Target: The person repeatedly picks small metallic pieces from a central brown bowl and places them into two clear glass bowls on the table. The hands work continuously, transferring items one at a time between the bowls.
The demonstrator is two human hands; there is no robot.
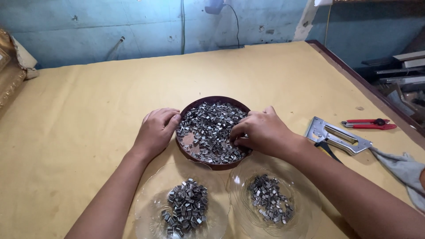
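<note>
Fingertips of the right hand (pixel 261 132) pinch into metal clips (pixel 208 128) filling the dark round bowl (pixel 212 165). The left hand (pixel 156 132) cups the bowl's left rim. Two glass plates (pixel 150 208) nearer hold smaller clip piles; a staple gun (pixel 338 136) lies right.

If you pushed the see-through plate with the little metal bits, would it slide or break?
The clear plate looks like glass, so it would probably slide stiffly on the table cover and might chip if dropped. Its pile of metal clips is loose and would likely scatter if tipped.
</note>
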